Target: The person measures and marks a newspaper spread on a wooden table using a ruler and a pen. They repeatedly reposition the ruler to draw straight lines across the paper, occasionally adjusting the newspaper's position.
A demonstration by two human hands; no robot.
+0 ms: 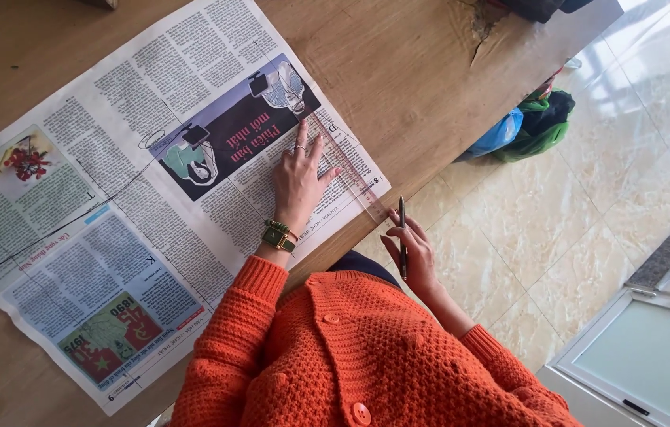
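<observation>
The left hand (298,180) lay open and flat, fingers spread, pressing on a clear plastic ruler (348,172) that ran slantwise across the near corner of an opened newspaper (113,198). A green square-faced watch (278,236) sat on that wrist, just above the cuff of an orange knitted cardigan (343,356). The right hand (412,255) was off the table's edge, over the floor, closed loosely around a dark pen (402,236) held upright, its tip pointing away from the body and near the ruler's lower end. The newspaper was spread on a brown wooden table (398,71) and bore thin drawn lines crossing its columns. On its sheet, a dark navy rectangular panel with red lettering lay just beyond the left fingertips; a small picture of red flowers sat at the far left; a red and green block with a yellow star lay at the nearest corner, beside the left sleeve. Beyond the table edge, on the pale marbled tile floor (572,221), a blue plastic bag (499,133) and a green bag (545,122) lay touching. A white-framed glass panel (643,356) stood at the lower right.
</observation>
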